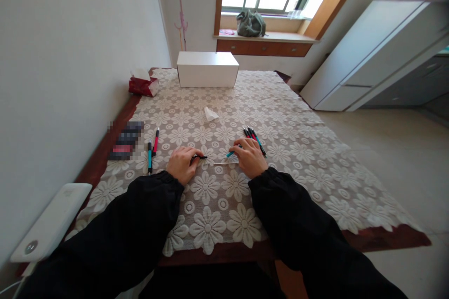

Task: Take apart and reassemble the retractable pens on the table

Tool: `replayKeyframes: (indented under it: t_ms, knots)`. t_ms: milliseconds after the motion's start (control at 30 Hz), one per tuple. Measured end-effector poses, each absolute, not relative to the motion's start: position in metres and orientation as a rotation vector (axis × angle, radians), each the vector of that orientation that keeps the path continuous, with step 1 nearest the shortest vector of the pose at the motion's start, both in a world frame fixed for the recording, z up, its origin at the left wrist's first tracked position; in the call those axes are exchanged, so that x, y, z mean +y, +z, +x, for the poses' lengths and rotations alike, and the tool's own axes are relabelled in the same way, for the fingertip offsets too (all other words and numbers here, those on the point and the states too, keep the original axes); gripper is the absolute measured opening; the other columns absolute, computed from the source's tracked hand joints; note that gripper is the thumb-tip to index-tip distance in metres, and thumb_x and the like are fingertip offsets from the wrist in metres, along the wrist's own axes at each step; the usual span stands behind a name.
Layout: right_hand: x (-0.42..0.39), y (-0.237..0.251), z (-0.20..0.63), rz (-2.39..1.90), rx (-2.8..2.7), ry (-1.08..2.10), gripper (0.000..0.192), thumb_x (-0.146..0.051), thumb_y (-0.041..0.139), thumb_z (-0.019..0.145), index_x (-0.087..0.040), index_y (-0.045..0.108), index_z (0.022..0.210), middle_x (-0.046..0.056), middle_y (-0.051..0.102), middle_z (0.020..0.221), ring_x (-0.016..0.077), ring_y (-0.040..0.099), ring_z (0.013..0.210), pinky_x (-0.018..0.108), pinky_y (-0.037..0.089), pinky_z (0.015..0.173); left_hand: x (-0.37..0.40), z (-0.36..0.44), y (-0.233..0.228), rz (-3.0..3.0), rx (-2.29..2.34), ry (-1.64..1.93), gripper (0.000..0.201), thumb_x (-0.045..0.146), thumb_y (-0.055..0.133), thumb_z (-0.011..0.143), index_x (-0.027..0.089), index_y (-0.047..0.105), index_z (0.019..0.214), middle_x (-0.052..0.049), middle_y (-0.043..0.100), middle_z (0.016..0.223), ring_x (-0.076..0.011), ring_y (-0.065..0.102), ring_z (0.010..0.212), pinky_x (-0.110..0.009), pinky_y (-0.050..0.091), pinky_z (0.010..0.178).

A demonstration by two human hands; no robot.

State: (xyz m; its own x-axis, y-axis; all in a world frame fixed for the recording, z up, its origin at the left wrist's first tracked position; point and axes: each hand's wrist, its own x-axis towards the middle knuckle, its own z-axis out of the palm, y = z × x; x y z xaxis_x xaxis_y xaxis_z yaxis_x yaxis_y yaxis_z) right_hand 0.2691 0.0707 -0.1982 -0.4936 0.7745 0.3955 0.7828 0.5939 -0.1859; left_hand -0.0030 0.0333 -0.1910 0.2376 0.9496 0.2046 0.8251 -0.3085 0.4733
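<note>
left hand [182,163] pinches a slim black pen piece [200,157], right hand [249,156] grips a teal plastic pen barrel [230,153], both mid-table [280,117] on floral lace cloth; spare pens [255,138] at 1 o'clock, boxy white carton [206,69] at 12

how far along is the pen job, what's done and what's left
Looks partway. Set aside: two pens, red and teal, on the left of the lace tablecloth. In hand: left hand holds a black pen piece, right hand a teal pen. Left: a bunch of pens by the right hand.
</note>
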Motion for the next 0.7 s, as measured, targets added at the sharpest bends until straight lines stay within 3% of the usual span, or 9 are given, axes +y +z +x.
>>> replayKeyframes:
  t_ms: [700]
  knots:
    - [0.0707,-0.1976,0.2711,-1.364,-2.336,-0.064,0.025,-0.008,0.055,0.09,-0.024,0.071,0.1,0.007,0.069,0.108,0.0262,0.054,0.105,0.044,0.033,0.104,0.0318,-0.0017,-0.1907,2.243,1.675,0.691,0.017,0.018,0.06,0.09,0.026,0.072,0.098,-0.003,0.075,0.107,-0.0257,0.064,0.105,-0.044,0.046,0.094]
